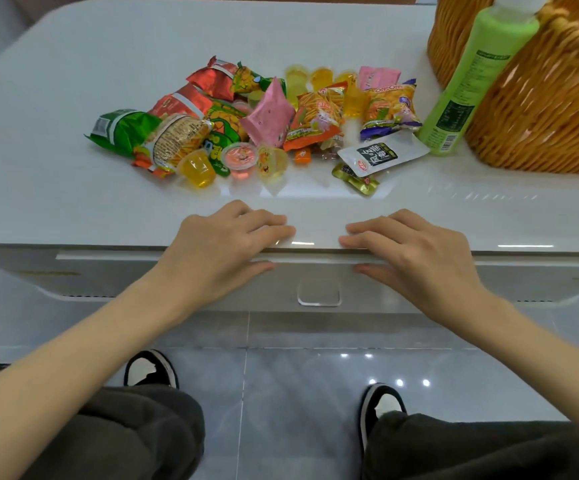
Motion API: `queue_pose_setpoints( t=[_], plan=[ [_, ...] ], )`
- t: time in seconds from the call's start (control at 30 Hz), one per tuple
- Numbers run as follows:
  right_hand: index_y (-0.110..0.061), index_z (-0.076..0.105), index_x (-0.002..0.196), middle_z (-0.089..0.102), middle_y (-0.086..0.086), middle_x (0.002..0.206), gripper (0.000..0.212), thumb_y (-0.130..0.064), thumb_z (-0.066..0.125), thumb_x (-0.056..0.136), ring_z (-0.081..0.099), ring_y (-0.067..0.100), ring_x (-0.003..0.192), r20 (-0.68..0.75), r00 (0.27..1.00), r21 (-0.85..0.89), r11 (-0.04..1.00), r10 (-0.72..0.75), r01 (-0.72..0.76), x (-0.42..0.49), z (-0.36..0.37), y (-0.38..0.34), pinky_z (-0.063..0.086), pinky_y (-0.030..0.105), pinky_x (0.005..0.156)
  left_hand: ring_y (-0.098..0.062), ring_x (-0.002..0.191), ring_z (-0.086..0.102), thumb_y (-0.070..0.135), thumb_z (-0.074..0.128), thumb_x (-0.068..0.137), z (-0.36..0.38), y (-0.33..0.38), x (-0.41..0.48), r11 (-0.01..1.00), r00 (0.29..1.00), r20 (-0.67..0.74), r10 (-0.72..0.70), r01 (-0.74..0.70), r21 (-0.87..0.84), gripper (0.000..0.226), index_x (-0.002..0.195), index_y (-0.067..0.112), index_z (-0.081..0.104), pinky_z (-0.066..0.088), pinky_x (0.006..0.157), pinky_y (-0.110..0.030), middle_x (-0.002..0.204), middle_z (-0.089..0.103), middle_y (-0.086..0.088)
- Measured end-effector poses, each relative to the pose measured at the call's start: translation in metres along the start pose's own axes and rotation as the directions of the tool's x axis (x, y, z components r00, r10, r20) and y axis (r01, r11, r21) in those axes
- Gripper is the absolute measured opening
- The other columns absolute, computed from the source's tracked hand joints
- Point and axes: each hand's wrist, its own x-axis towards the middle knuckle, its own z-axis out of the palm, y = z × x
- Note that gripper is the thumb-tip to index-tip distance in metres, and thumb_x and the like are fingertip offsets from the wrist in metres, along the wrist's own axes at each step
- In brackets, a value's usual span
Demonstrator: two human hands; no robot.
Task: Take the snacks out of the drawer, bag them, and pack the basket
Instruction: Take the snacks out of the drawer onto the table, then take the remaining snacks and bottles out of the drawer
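A white table fills the upper view, seen from above by a seated person. A drawer sits under its near edge and looks closed or nearly so. At far right a large wicker basket stands on the table, partly out of view. A pile of snacks lies mid-table, well apart from the hands: foil packets, jelly cups and small wrapped sweets. A green bottle leans against the basket, just beside the pile.

The left hand and right hand lie flat on the table's near edge. Their fingers are straight and close together, holding nothing, and the thumbs touch the drawer front. A small clear handle sits between and below them.

The emptying step looks finished, with the hands seemingly pressing the drawer closed. Bagging comes next, and that calls for a bag; none is in view. The loose jelly cups would need gathering singly. The bottle stands between the pile and the basket and may need shifting before packing.
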Motion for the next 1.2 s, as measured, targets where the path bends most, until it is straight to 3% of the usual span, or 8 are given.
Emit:
queue_pose_setpoints(
  t=[0.1, 0.3, 0.37, 0.47, 0.57, 0.67, 1.0, 1.2],
  plan=[
    [-0.019, 0.071, 0.091, 0.071, -0.006, 0.094, 0.006, -0.024, 0.071, 0.087, 0.059, 0.021, 0.069, -0.121, 0.992, -0.059, 0.998, -0.032, 0.025, 0.006, 0.01, 0.001, 0.041, 0.027, 0.044, -0.021, 0.08, 0.065, 0.027, 0.081, 0.074, 0.005, 0.0, 0.004, 0.996, 0.996, -0.083, 0.025, -0.017, 0.088, 0.037, 0.11, 0.023, 0.07, 0.024, 0.045, -0.016, 0.106, 0.07, 0.008],
    [-0.017, 0.068, 0.083, 0.069, -0.004, 0.085, 0.01, -0.022, 0.066, 0.091, 0.056, 0.021, 0.063, -0.227, 0.972, -0.1, 0.994, -0.058, 0.035, 0.008, 0.017, 0.0, 0.04, 0.03, 0.043, -0.02, 0.075, 0.062, 0.022, 0.074, 0.081, 0.011, -0.001, 0.008, 0.985, 0.982, -0.162, 0.092, -0.066, 0.161, 0.029, 0.109, 0.02, 0.067, 0.027, 0.04, -0.019, 0.103, 0.068, 0.005],
    [-0.017, 0.068, 0.088, 0.069, -0.003, 0.09, 0.008, -0.02, 0.073, 0.082, 0.057, 0.021, 0.067, -0.165, 0.984, -0.088, 0.995, -0.062, 0.047, 0.008, 0.014, 0.0, 0.041, 0.029, 0.043, -0.021, 0.076, 0.062, 0.022, 0.081, 0.073, 0.009, 0.0, 0.008, 0.987, 0.989, -0.127, 0.074, -0.054, 0.154, 0.038, 0.109, 0.019, 0.068, 0.026, 0.041, -0.019, 0.103, 0.068, 0.004],
    [-0.019, 0.066, 0.101, 0.066, -0.002, 0.101, 0.031, -0.028, 0.079, 0.074, 0.06, 0.022, 0.08, 0.024, 0.999, -0.016, 0.999, -0.033, 0.033, 0.01, 0.004, 0.002, 0.044, 0.028, 0.045, -0.022, 0.089, 0.063, 0.04, 0.079, 0.072, -0.002, 0.003, 0.009, 0.998, 1.0, -0.028, 0.013, -0.011, 0.067, 0.049, 0.115, 0.022, 0.066, 0.034, 0.047, -0.024, 0.113, 0.066, 0.005],
    [-0.027, 0.062, 0.12, 0.06, -0.009, 0.124, 0.038, -0.038, 0.068, 0.084, 0.055, 0.017, 0.111, 0.202, 0.978, 0.142, 0.987, 0.042, -0.072, 0.007, -0.015, 0.0, 0.054, 0.034, 0.072, -0.016, 0.116, 0.054, 0.059, 0.055, 0.086, -0.016, 0.013, 0.003, 0.982, 0.981, 0.053, -0.186, 0.188, -0.024, 0.055, 0.133, 0.03, 0.053, 0.047, 0.076, -0.033, 0.132, 0.056, 0.01],
    [-0.031, 0.056, 0.132, 0.048, -0.011, 0.142, 0.039, -0.038, 0.056, 0.093, 0.041, 0.011, 0.131, 0.266, 0.957, 0.209, 0.962, 0.115, -0.174, 0.003, -0.037, -0.004, 0.041, 0.029, 0.099, -0.016, 0.126, 0.047, 0.049, 0.05, 0.094, -0.034, 0.021, -0.004, 0.96, 0.963, -0.02, -0.269, 0.266, -0.088, 0.05, 0.139, 0.028, 0.049, 0.041, 0.095, -0.032, 0.138, 0.053, 0.008],
    [-0.025, 0.051, 0.137, 0.052, -0.007, 0.139, 0.043, -0.034, 0.053, 0.096, 0.044, 0.02, 0.13, 0.1, 0.964, 0.124, 0.958, 0.247, -0.258, 0.049, -0.098, -0.017, 0.041, 0.039, 0.101, -0.014, 0.133, 0.04, 0.042, 0.048, 0.097, -0.092, 0.011, 0.011, 0.919, 0.916, -0.12, -0.383, 0.365, -0.147, 0.047, 0.142, 0.029, 0.045, 0.037, 0.102, -0.031, 0.146, 0.045, 0.009],
    [-0.025, 0.052, 0.136, 0.053, -0.007, 0.138, 0.041, -0.035, 0.052, 0.096, 0.045, 0.018, 0.128, 0.011, 0.949, 0.159, 0.936, 0.315, -0.313, 0.106, -0.098, -0.011, 0.04, 0.032, 0.096, -0.015, 0.133, 0.039, 0.041, 0.049, 0.097, -0.115, -0.018, 0.05, 0.895, 0.882, -0.17, -0.44, 0.416, -0.159, 0.048, 0.143, 0.03, 0.043, 0.037, 0.102, -0.033, 0.147, 0.044, 0.008]
  ],
)
